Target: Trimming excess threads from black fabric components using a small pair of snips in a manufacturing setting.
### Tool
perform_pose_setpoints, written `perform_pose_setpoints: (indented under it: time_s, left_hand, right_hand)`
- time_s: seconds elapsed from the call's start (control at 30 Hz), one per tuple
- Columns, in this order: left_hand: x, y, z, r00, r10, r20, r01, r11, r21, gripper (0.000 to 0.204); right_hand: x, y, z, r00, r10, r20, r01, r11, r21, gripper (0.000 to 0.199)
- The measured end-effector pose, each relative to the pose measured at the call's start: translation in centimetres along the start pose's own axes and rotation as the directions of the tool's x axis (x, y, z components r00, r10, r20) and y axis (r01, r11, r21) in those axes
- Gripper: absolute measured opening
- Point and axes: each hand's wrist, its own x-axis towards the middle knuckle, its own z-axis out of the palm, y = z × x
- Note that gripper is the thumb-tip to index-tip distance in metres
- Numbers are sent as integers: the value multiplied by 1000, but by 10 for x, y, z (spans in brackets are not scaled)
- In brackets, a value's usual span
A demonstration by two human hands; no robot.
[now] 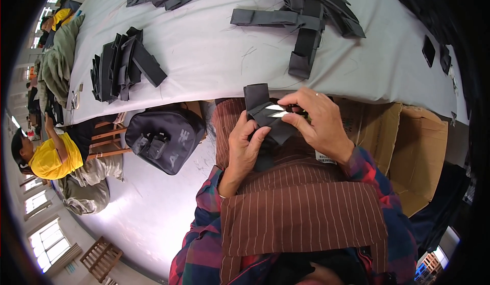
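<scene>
Over my lap, just off the table's near edge, my left hand (244, 142) grips a folded dark grey fabric strip (256, 95), its thumb pressed on the cloth. My right hand (317, 124) pinches a small pair of thread snips (276, 111). The two bright blades point left and lie over the strip, slightly parted. Whether a thread sits between them is too small to tell. Part of the strip hangs down below the blades, behind my fingers.
The white-covered table (199, 55) carries a stack of dark strips (120, 65) at left and a loose pile (306, 25) at far right. A phone (428, 51) lies right. Below are a black bag (168, 137) and a cardboard box (418, 147). A person in yellow (58, 157) sits left.
</scene>
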Motion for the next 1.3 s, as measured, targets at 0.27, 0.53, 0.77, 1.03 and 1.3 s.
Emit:
perform_pose_setpoints:
  time_s: [0.27, 0.53, 0.77, 1.03, 1.3]
  left_hand:
    - [-4, -6, 0, 999, -30, 19, 30, 1000, -6, 27]
    - [-5, -8, 1, 999, -31, 30, 32, 999, -28, 24]
    - [-4, -5, 0, 998, -43, 40, 45, 998, -48, 25]
    - [11, 50, -6, 979, 66, 194, -102, 978, 184, 22]
    - [34, 44, -25, 975, -113, -190, 86, 985, -147, 35]
  right_hand:
    - [-3, 2, -3, 984, -179, 25, 180, 967, -181, 18]
    - [0, 10, -4, 964, -259, 56, 265, 944, -195, 18]
    - [-1, 18, -4, 973, -219, 77, 226, 970, -88, 16]
    - [24, -4, -12, 966, 198, 165, -258, 735, 627, 15]
    - [19, -5, -11, 843, -510, -169, 497, 860, -114, 28]
